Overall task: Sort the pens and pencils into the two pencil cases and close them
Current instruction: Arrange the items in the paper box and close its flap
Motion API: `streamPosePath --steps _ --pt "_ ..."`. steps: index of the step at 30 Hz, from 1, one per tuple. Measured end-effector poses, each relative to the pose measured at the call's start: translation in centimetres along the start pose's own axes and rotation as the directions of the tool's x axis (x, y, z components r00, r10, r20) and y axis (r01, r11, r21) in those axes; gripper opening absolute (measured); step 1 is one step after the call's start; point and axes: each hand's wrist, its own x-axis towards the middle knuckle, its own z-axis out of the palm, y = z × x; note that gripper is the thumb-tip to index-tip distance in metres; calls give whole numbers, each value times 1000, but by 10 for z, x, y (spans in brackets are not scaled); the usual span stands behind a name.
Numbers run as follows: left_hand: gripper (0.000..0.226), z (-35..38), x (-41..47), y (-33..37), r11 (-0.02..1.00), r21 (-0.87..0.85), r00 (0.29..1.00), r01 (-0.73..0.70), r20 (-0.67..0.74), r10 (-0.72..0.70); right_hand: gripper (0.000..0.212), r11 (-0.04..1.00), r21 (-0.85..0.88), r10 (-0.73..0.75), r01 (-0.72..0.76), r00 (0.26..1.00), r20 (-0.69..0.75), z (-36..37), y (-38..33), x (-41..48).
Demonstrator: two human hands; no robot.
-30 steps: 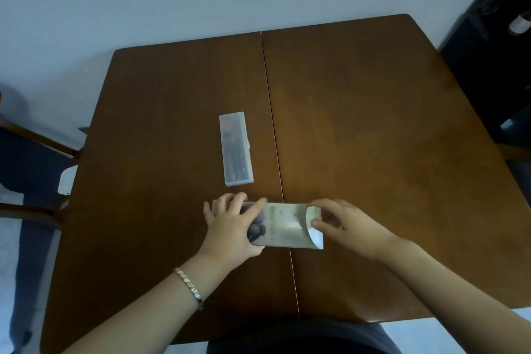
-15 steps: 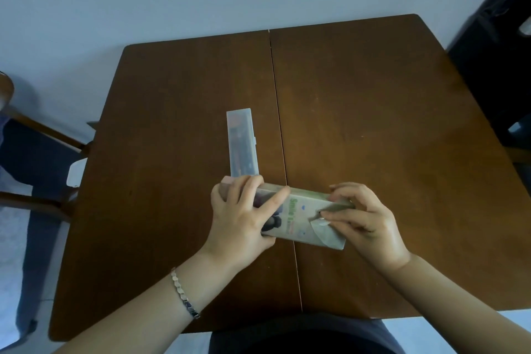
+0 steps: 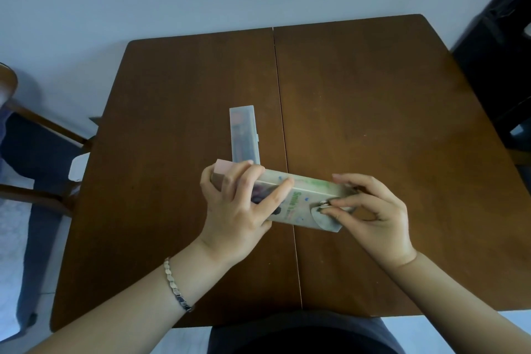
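Note:
A printed pale-green pencil case (image 3: 309,198) with a pink left end lies across the table's centre seam, raised a little off the wood. My left hand (image 3: 240,204) grips its left half from above. At its right end my right hand (image 3: 370,210) pinches the rounded flap between thumb and fingertips. Just behind it lies a translucent plastic pencil case (image 3: 244,135), lid shut, with dark and red pens showing through. No loose pens or pencils are visible.
The brown wooden table (image 3: 373,123) has a seam down its middle. A wooden chair (image 3: 43,129) stands at the left edge, and dark furniture (image 3: 505,52) stands at the right. A pale wall lies behind.
Both hands have lifted and tilted the printed case toward the plastic one. My right hand has shifted from resting on the flap to pinching it. The camera has moved closer.

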Motion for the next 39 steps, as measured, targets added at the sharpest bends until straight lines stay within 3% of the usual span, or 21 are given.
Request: streamPosePath --steps 5,8,10,13,17,19,25,28,30,32,34,36,37,39 --pt "34 5 0 -6 999 22 996 -42 -83 43 20 997 4 75 -76 993 93 -1 -1 4" --pt "29 6 1 -4 998 32 995 -47 -89 50 14 993 -62 103 -97 991 87 -1 -5 7" --pt "31 6 3 -4 998 44 994 -53 -99 57 29 991 -54 126 -123 990 55 0 -9 7" --pt "37 5 3 -5 994 71 988 -84 -121 92 59 939 107 325 -328 945 47 -1 -16 6" --pt "39 5 0 -6 994 51 988 -102 -108 107 59 934 -20 342 -356 879 331 -9 -15 14" --pt "40 7 -2 -5 995 30 992 -91 -82 93 44 934 -140 355 -327 827 435 -11 -14 22" --pt "69 15 -7 -17 1000 5 997 -5 72 4 25 896 -266 444 -356 687 575 1 -18 56" --pt "77 21 -10 -27 983 2 956 185 231 -180 35 890 -259 453 -377 659 600 21 -19 73" --pt "83 22 -9 -35 923 48 850 381 375 -370 50 906 -300 421 -298 710 565 35 -23 84" --pt "88 23 -4 -41 787 89 646 611 520 -560 57 907 -289 415 -306 761 499 49 -23 93" --pt "86 31 0 -53 460 20 353 887 614 -706 54 872 -257 489 -417 747 450 67 -12 99" --pt "81 44 3 -65 34 -84 82 996 671 -737 47 803 -262 593 -535 674 442 83 0 102" --pt "78 56 2 -74 -73 -87 3 994 669 -743 44 767 -266 636 -583 640 432 94 7 104" --pt "75 78 4 -88 -139 -45 -79 989 637 -767 39 703 -265 702 -660 588 401 112 18 108"
